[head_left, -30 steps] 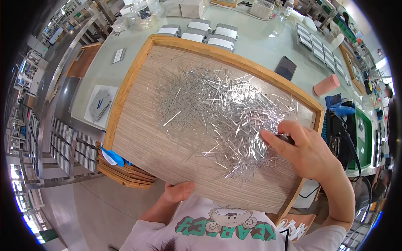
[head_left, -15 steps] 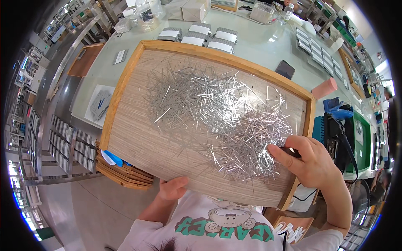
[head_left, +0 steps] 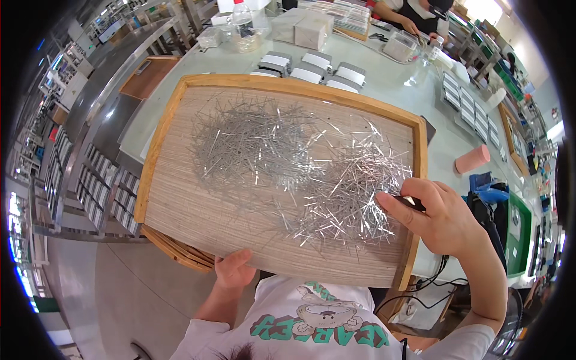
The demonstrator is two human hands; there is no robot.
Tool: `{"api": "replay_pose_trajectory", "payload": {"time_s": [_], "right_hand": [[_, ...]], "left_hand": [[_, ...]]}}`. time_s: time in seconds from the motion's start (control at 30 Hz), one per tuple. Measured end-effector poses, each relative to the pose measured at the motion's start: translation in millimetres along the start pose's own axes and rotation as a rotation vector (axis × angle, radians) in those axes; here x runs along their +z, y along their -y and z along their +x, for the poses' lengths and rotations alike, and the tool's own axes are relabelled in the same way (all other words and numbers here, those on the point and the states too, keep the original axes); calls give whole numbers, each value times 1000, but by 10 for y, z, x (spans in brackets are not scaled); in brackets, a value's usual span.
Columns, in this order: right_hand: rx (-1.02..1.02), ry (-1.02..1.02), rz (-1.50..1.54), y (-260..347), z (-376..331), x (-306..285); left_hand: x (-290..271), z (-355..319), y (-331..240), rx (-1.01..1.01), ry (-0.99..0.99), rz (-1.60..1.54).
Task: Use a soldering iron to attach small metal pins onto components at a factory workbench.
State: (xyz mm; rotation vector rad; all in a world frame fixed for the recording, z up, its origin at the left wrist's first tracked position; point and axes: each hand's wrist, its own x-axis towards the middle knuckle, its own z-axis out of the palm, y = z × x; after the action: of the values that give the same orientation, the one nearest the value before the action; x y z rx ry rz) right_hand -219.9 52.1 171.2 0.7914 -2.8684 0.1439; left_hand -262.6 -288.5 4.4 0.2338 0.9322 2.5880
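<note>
Workshop space all round, bent by the fisheye: grey floor [head_left: 120, 282] lower left, metal rack [head_left: 108, 192] with grey-and-white packs at the left, pale green counter [head_left: 210, 65] across the top. On the counter, upper middle: more grey packs [head_left: 315, 62] with white bands, white boxes [head_left: 309, 30] behind them, clear bottle [head_left: 243, 25] with a red cap to their left. Co-worker's hand [head_left: 410, 25] near the top edge, well apart from this work. Pink cylinder [head_left: 472, 159] at right, green bin [head_left: 517, 234] beyond it.

Main thing: wooden tray [head_left: 300, 88], centre of the frame, raised rim at the far edge and both sides. Loose thin metal pins in it — a duller heap [head_left: 252, 144] left of centre, a shinier heap [head_left: 360, 195] right of centre, with strays between.

Left hand [head_left: 236, 268], lower middle: grip on the tray's near edge, thumb on top, other fingers hidden. Right hand [head_left: 441, 216], right of centre: grip pinching a small dark piece [head_left: 410, 203] between thumb and forefinger, at the shinier heap's right edge. Contact with the pins — can't tell.

Step in hand, my judgement: working the loose pins with the dark piece, tray steadied by the left. Next move likely calls for a firm pinch, a light touch over the pins, tray kept level.
</note>
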Motion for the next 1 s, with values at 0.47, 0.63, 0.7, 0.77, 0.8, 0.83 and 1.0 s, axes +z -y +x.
{"api": "replay_pose_trajectory", "payload": {"time_s": [0.47, 0.63, 0.7, 0.77, 0.8, 0.83, 1.0], "right_hand": [[-212, -143, 33, -827, 330, 306], [-272, -182, 56, -846, 413, 432], [-257, -185, 70, -857, 396, 456], [-251, -191, 90, -861, 365, 483], [-251, -194, 72, -871, 337, 494], [-254, -196, 51, -880, 310, 506], [-206, -172, 55, -933, 135, 523]], "left_hand": [[-21, -129, 16, 374, -397, 552], [-91, -141, -129, 383, -292, 389], [-91, -115, -170, 375, -235, 294], [-157, -144, -218, 393, -133, 275], [-151, -146, -224, 387, -132, 278], [-151, -146, -220, 385, -167, 278], [-177, -165, -268, 396, -255, 319]]}}
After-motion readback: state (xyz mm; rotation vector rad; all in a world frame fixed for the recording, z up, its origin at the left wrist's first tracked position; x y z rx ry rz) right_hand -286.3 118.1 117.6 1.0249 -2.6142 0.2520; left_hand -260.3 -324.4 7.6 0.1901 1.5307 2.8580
